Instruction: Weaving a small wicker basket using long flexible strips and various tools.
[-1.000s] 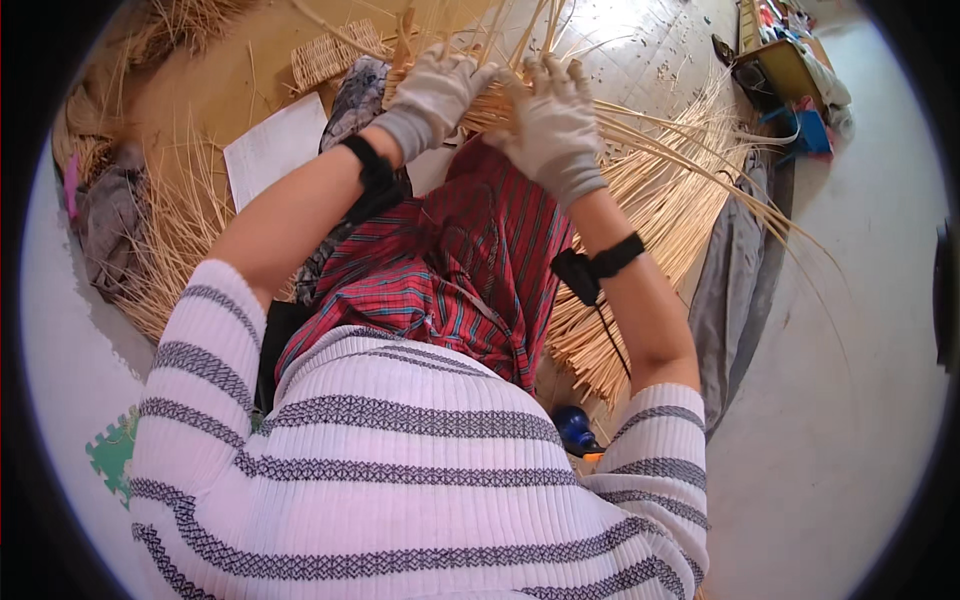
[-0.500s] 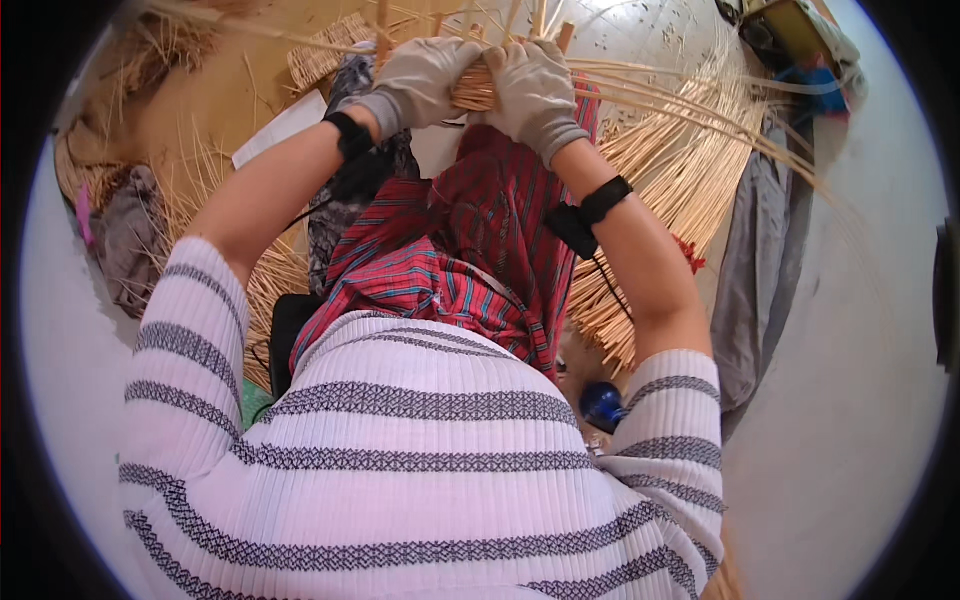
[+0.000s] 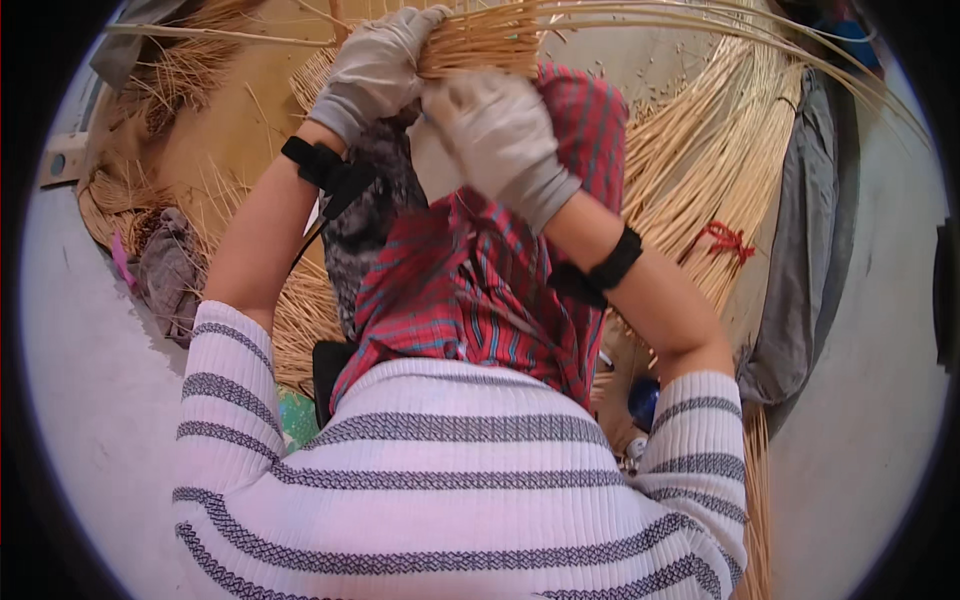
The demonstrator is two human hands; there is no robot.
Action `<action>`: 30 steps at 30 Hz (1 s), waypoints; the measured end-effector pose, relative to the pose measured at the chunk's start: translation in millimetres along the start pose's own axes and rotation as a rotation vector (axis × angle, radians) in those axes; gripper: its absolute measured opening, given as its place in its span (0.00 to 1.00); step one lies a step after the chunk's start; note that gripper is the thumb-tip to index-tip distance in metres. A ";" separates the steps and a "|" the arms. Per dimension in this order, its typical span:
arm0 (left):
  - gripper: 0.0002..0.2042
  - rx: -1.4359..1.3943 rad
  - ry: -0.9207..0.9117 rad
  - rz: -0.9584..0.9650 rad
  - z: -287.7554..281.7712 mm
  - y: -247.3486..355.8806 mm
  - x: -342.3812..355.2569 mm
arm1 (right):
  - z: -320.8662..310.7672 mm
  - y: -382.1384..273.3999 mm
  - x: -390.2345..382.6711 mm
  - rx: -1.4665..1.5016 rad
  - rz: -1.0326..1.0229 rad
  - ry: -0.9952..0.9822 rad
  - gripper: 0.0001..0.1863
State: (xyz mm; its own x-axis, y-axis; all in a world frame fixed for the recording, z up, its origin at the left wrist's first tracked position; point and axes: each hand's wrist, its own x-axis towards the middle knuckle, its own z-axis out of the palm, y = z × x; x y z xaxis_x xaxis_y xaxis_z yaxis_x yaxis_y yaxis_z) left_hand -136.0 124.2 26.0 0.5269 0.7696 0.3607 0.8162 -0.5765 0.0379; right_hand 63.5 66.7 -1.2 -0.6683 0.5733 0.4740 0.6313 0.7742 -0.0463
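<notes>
A piece of wicker weaving (image 3: 485,42) in pale tan strands is at the top middle, partly cut off by the upper edge of the view. My left hand (image 3: 378,75), in a light grey glove, grips its left side. Just under its lower edge is my right hand (image 3: 495,135), gloved alike and blurred, with its fingers bent in; whether they hold a strand I cannot make out. Long wicker strands (image 3: 690,18) run out from the weaving to the right, and a stick (image 3: 215,33) shows to the left. Red plaid cloth (image 3: 590,125) covers my lap under the hands.
A big bundle of wicker rods (image 3: 725,170), tied with a red cord (image 3: 725,240), lies on the right beside grey cloth (image 3: 800,250). More loose wicker (image 3: 300,310) lies at the left. A blue round object (image 3: 643,402) sits by my right elbow.
My right hand has come off the top of the weaving and moved down toward me. The left hand keeps hold at the left side. The view has shifted, and more of the woven face shows.
</notes>
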 end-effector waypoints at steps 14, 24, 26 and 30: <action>0.43 -0.260 -0.044 -0.214 44.6 -57.2 18.5 | 363.7 55.2 -6.6 0.226 0.543 -0.676 0.18; 0.37 -0.310 -0.030 -0.204 47.7 -52.9 32.1 | 344.4 39.4 -66.7 0.273 0.619 -0.799 0.20; 0.37 -0.312 0.009 -0.173 43.4 -46.9 33.8 | 342.6 34.8 -61.8 0.270 0.606 -0.775 0.20; 0.35 -0.245 0.104 -0.123 22.8 -14.2 25.3 | 318.9 26.9 -49.7 0.263 0.554 -0.647 0.21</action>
State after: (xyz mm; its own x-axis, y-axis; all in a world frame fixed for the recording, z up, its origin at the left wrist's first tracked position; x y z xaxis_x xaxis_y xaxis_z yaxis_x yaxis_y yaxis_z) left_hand -128.8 158.1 13.4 0.3905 0.8128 0.4322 0.7841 -0.5397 0.3065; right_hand -11.9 144.6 -306.4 -0.4358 0.8610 -0.2622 0.8720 0.3318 -0.3597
